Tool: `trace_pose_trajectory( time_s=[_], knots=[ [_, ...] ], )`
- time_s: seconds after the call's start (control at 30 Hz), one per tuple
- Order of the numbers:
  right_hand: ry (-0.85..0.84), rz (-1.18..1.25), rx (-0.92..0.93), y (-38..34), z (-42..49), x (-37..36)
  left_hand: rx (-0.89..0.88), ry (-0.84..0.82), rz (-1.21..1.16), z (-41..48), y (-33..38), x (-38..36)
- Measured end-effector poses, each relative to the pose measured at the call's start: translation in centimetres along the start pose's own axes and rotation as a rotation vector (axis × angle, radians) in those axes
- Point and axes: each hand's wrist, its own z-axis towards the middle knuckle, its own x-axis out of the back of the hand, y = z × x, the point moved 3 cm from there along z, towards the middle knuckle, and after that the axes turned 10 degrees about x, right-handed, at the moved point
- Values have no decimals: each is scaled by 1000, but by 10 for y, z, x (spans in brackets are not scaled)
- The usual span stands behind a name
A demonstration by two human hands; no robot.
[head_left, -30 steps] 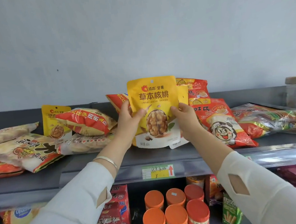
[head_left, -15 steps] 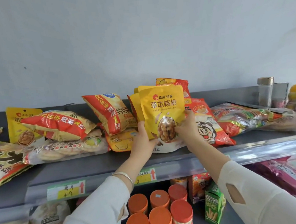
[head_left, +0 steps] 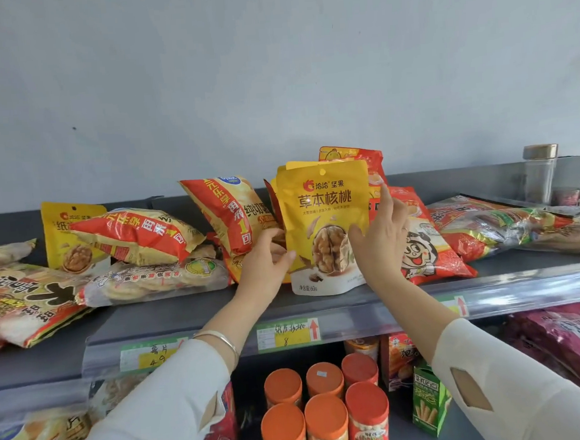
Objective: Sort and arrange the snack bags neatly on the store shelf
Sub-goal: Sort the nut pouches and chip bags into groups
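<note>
**Walnut pouch held upright at mid-shelf**

The left hand (head_left: 267, 259) is raised from below, wrist bent back, and the left edge of the walnut pouch (head_left: 323, 224) is gripped with the thumb on the front and curled fingers behind. The right hand (head_left: 379, 244) is set against the opposite edge. Its thumb is pressed on the printed front, while its index finger (head_left: 385, 197) is stretched straight up along the side. How its other fingers lie cannot be made out, as they are hidden behind the pouch. A thin metal bracelet (head_left: 221, 339) is worn on the left wrist, above a white sleeve (head_left: 164, 410).

The pouch is flat, glossy and yellow with a white base and a walnut picture. It is stood upright on the dark grey shelf (head_left: 185, 316), near the front edge and at the middle. Puffy, crinkled foil is seen on the chip bag (head_left: 228, 214) leaning just to its left. A red cartoon bag (head_left: 421, 248) is lying tilted to its right.

Only the top edge of a second yellow pouch (head_left: 298, 165) is shown directly behind the held one. A clear plastic strip with a handwritten price tag (head_left: 288, 335) is fixed along the shelf front. Round orange-lidded canisters (head_left: 323, 379) are partly cut off on the level below.
</note>
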Motion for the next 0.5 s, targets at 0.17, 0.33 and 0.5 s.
trace_pose_trajectory(
  time_s=[0.17, 0.33, 0.5],
  knots=[
    [-113, 10, -77, 11, -5, -10, 32, -114, 112, -3, 1, -19],
    [-130, 62, -33, 11, -8, -4, 28, -96, 126, 4, 11, -43],
    [-214, -37, 228, -3, -15, 0, 69, -82, 93, 8, 13, -37]
  ],
)
